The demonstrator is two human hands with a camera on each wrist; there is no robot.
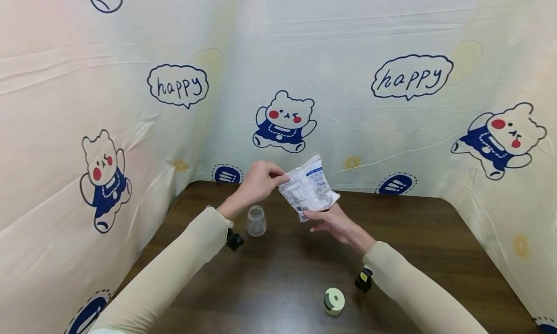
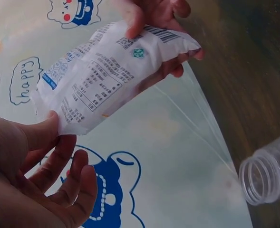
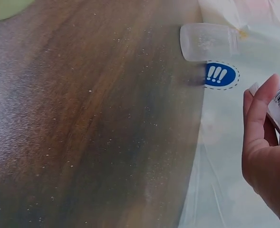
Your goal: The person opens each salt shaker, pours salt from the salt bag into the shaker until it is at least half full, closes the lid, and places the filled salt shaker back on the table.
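Note:
Both hands hold up a white printed plastic packet (image 1: 308,189), tilted above the back of the table. My left hand (image 1: 260,181) pinches its upper left corner between thumb and fingers, plain in the left wrist view on the packet (image 2: 92,80). From below, my right hand (image 1: 332,223) grips the lower end, thumb on the front face and fingers behind. A clear open-mouthed jar (image 1: 256,222) stands on the table, below and beside the left hand. Nearer the front lies a round pale green lid (image 1: 333,301). What the packet contains is hidden.
The dark wooden table (image 1: 270,276) is enclosed at the back and sides by a pale cloth curtain (image 1: 339,44) printed with bears. White specks (image 3: 90,91) are scattered over the tabletop in the right wrist view. A small black camera sits at each wrist.

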